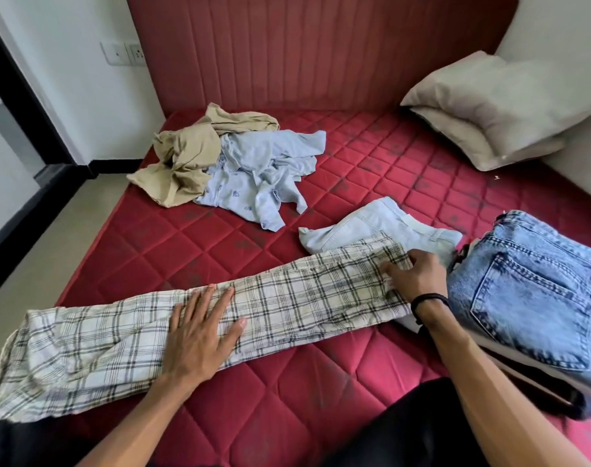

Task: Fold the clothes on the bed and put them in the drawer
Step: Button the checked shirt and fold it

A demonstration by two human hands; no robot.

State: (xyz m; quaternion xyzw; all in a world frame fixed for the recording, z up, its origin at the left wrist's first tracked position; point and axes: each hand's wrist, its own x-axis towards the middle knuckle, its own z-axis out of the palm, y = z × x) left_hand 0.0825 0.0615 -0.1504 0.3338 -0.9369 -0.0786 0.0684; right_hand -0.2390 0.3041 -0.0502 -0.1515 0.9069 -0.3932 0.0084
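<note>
While the plaid shirt (186,332) lies folded into a long strip across the red bed (321,382), the left hand (199,332) presses flat on its middle, fingers spread. The right hand (419,276) pinches its far end with curled fingers. Jeans (530,298) lie just right; crumpled clothes (233,166) sit farther back.

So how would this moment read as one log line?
step: folding plaid trousers | left hand: flat on them | right hand: gripping waist end | bed
</note>
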